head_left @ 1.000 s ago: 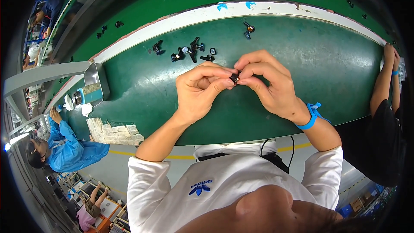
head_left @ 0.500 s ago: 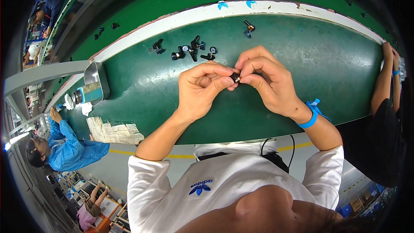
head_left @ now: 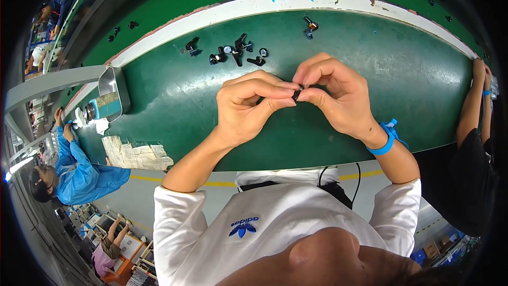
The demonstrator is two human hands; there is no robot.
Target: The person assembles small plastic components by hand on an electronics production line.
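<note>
You are holding a small, glossy black part [head_left: 297,95] above the middle of the bench [head_left: 407,74], with both grips clamped on it: your left hand [head_left: 243,107] is pinching one side between thumb and fingertips, your right hand [head_left: 339,98] is pinching the other, and your fingers are hiding most of its shape. Toward the far edge, several black lever-shaped pieces [head_left: 236,59] with shiny metal ends are lying loosely grouped, left of centre; a similar single piece [head_left: 310,33] is lying farther right. Near the left end, a blue container [head_left: 110,107] is resting by a smooth metal tray [head_left: 126,95], beside crumpled white paper [head_left: 102,126]. Wrinkled pale strips [head_left: 135,154] are covering the near-left corner.
</note>
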